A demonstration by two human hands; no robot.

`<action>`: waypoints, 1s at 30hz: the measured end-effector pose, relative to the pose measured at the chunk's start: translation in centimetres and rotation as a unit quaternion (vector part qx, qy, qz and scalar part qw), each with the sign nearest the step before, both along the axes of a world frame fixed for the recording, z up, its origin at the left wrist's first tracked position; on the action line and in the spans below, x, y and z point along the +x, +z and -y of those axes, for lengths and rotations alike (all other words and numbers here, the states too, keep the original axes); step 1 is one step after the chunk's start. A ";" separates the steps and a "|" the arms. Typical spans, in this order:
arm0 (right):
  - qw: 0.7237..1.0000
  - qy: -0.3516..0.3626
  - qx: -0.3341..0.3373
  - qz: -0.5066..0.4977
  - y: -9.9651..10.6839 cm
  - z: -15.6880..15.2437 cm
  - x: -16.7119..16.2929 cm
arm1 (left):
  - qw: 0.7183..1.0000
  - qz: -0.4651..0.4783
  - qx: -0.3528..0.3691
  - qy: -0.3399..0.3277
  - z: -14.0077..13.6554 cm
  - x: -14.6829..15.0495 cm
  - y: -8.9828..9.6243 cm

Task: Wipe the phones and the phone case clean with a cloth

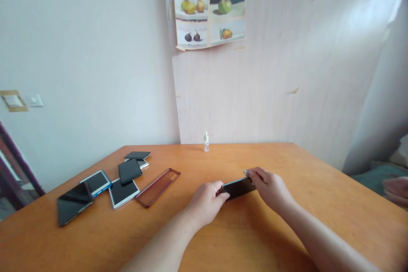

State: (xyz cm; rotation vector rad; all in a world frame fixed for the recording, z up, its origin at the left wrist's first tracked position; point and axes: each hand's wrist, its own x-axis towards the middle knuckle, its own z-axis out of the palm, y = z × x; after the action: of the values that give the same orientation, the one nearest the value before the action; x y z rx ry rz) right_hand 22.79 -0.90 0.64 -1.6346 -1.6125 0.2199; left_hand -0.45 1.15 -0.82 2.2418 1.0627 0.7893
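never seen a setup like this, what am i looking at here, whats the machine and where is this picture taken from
There is no machine here: these are a person's two bare hands. The single picture comes from a camera worn on that person's head, looking forward and down.

The left hand and right hand hold a dark flat device, probably a phone, tilted between them. A small pale thing shows by the right fingertips, too small to name.

On the wooden table, to the left, lie several phones or tablets, some overlapping. Beside them is a reddish see-through phone case, and a small pump bottle stands near the back edge.
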 end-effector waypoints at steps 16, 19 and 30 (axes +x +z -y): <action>0.930 -0.008 -0.089 -0.357 -2.0 -1.8 1.2 | 0.998 0.039 -0.035 0.019 -0.8 0.1 -1.1; 0.967 -0.021 -0.117 -0.227 -2.5 -2.2 1.6 | 0.998 0.043 -0.041 0.022 -0.9 0.1 -1.3; 0.989 -0.042 -0.136 0.047 -2.6 -2.3 3.4 | 0.996 0.057 -0.071 0.009 -1.4 0.0 -1.3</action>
State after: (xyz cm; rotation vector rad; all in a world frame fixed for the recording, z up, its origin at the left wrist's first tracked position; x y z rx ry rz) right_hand 26.23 1.41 -2.00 -1.9417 -1.6356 0.3355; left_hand -0.46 2.52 -2.13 2.0466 1.0529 0.8129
